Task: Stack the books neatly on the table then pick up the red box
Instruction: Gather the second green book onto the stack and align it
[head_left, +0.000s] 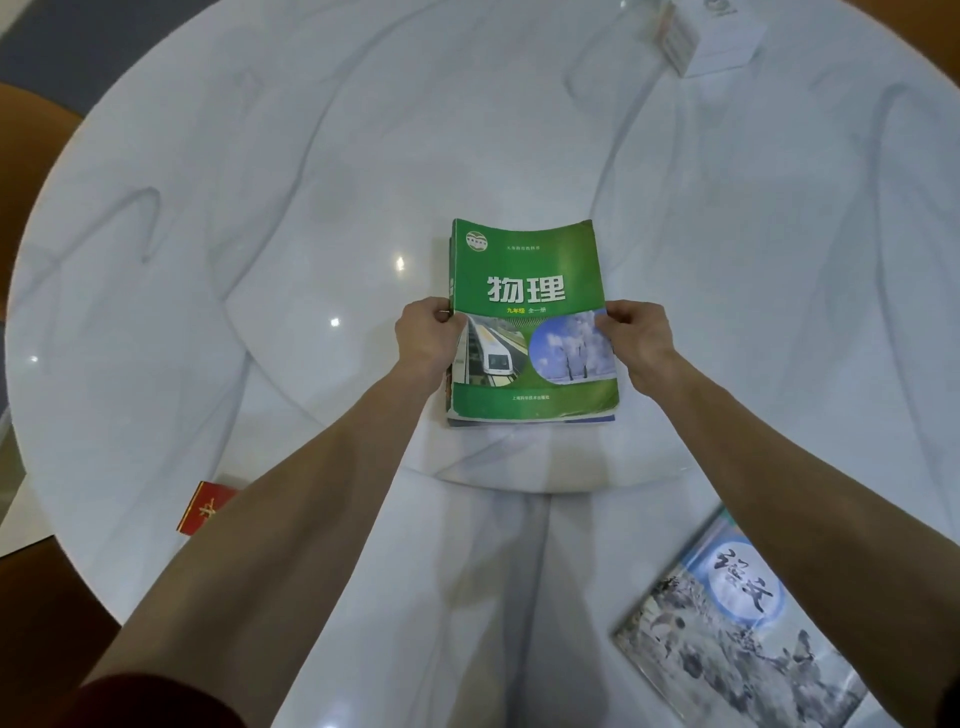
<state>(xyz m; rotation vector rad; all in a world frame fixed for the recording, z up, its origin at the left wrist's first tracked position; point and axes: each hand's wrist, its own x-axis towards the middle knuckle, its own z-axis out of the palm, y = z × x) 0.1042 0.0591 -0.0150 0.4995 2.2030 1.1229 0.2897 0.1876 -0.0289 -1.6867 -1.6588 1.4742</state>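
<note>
A green textbook (530, 291) tops a small stack of books in the middle of the round marble table (260, 208). My left hand (426, 338) grips the stack's left edge, and my right hand (636, 338) grips its right edge, thumb on the cover. A grey-blue book (737, 623) lies alone at the near right, cover up. The red box (200, 506) sits at the near left by the table's rim, partly hidden behind my left forearm.
A white box (711, 36) stands at the far right of the table. A raised turntable disc (519, 478) carries the stack. Wooden floor and a dark rug show past the table's left rim.
</note>
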